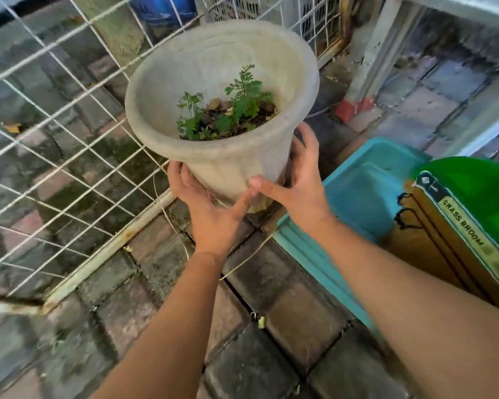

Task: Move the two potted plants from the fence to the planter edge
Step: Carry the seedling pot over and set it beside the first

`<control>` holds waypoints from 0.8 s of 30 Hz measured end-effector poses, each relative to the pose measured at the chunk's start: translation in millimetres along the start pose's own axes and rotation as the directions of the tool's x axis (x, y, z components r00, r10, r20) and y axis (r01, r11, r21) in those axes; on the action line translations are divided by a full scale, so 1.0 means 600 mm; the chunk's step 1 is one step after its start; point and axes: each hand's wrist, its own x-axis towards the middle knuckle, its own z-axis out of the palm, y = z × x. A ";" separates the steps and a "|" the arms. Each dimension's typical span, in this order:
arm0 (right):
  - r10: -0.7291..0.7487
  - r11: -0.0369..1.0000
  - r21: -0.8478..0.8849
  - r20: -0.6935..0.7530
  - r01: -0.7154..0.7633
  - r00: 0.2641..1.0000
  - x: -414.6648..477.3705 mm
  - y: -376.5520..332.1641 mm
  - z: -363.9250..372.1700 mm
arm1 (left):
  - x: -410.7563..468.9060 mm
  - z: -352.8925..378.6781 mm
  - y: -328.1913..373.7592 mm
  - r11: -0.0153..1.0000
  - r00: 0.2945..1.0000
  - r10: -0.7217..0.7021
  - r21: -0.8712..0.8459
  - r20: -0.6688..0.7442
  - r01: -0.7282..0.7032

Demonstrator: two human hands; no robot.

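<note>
A large pale grey flared pot (225, 165) with small green ferny seedlings (236, 108) in dark soil stands tilted toward me beside the white wire fence (64, 145). My left hand (208, 208) cups its narrow base from the left and below. My right hand (297, 180) presses against the base from the right, thumb across the front. Both hands grip the pot. Only one potted plant is in view.
A teal plastic tub (366, 191) lies to the right on the paving. A green and brown grass broom package (458, 226) leans at the far right. Dark brick pavers (271, 326) cover the ground. A concrete post with a red base (355, 108) stands behind.
</note>
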 end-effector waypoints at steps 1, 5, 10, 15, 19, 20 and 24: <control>0.005 1.000 -0.013 0.038 -0.005 0.999 0.006 -0.004 -0.003 | -0.003 0.001 -0.003 1.000 1.000 0.009 0.013 0.005 -0.009; 0.037 0.999 0.008 0.132 -0.038 0.991 0.018 -0.008 -0.007 | -0.020 0.011 -0.015 0.995 0.998 0.054 0.087 0.012 -0.055; 0.014 1.000 0.025 0.110 -0.017 0.994 0.031 -0.012 -0.003 | 0.004 0.002 -0.025 0.980 0.988 0.148 0.128 0.054 -0.154; 0.044 0.998 0.035 0.061 -0.046 0.997 0.032 -0.019 0.004 | 0.026 -0.011 -0.014 0.983 0.988 0.137 0.117 0.070 -0.144; 0.087 0.992 0.096 -0.003 -0.086 0.996 0.018 -0.030 0.010 | 0.042 -0.030 0.009 0.953 0.961 0.258 0.138 0.100 -0.270; 0.102 0.989 0.106 -0.014 -0.100 0.995 0.018 -0.035 0.011 | 0.048 -0.033 0.017 0.946 0.953 0.284 0.134 0.104 -0.296; 0.067 0.989 0.137 -0.043 -0.061 0.997 0.014 -0.074 0.006 | 0.057 -0.044 0.052 0.960 0.960 0.267 0.060 0.083 -0.272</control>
